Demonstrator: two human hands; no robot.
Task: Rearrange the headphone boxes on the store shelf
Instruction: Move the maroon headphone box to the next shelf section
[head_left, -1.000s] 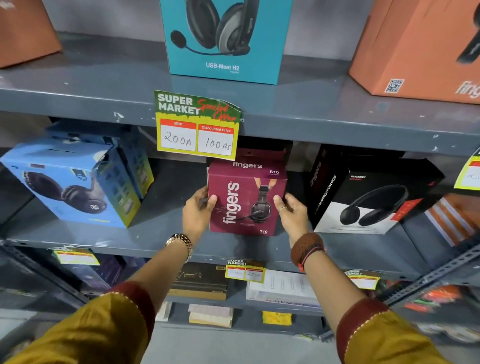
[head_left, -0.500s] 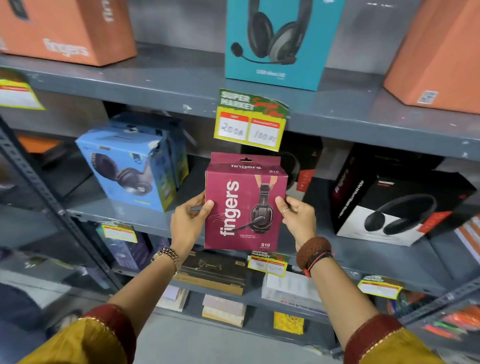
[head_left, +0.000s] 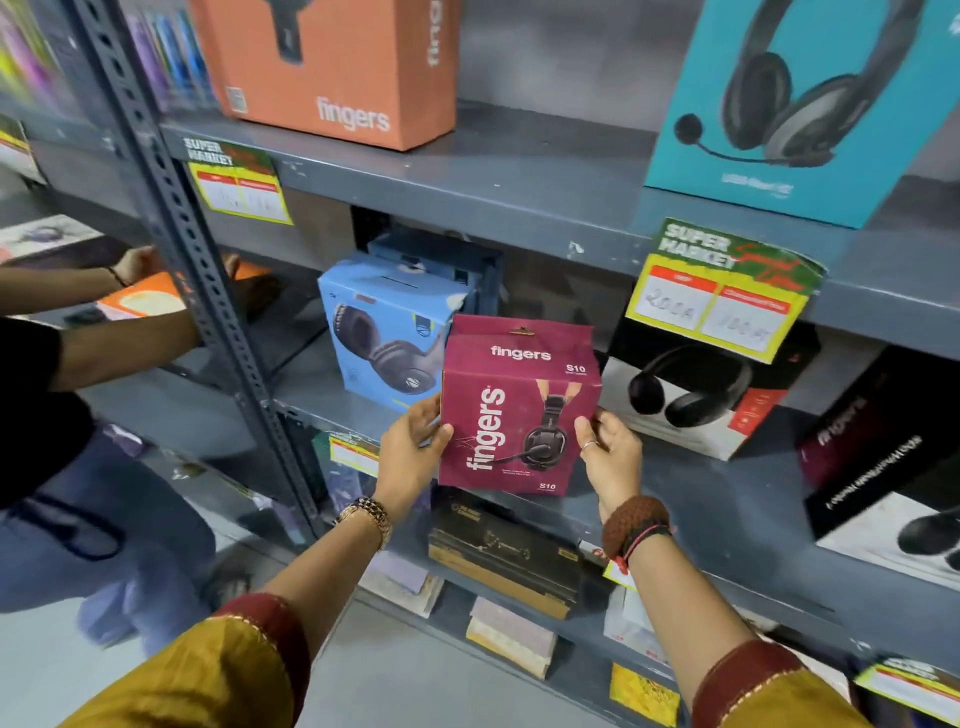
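Observation:
I hold a maroon "fingers" S10 headphone box (head_left: 511, 410) upright in the air in front of the middle shelf (head_left: 727, 499). My left hand (head_left: 413, 449) grips its left edge and my right hand (head_left: 610, 457) grips its right edge. Just behind and to the left stands a light blue headphone box (head_left: 382, 327) on the same shelf. To the right sit a black and white headphone box (head_left: 696, 400) and a black "fingers" box (head_left: 883, 467). On the upper shelf stand an orange "fingers" box (head_left: 332, 67) and a teal headset box (head_left: 800, 104).
A perforated grey upright post (head_left: 208, 291) divides the shelving at left. Another person (head_left: 62, 415) stands at the left, reaching into the neighbouring bay. Yellow price tags (head_left: 722, 296) hang from the upper shelf edge. Flat boxes and packets (head_left: 504, 556) lie on the lower shelf.
The maroon box has come off the shelf and moved out toward me and leftward, now in front of the blue box. The view has swung left, bringing the other person into sight.

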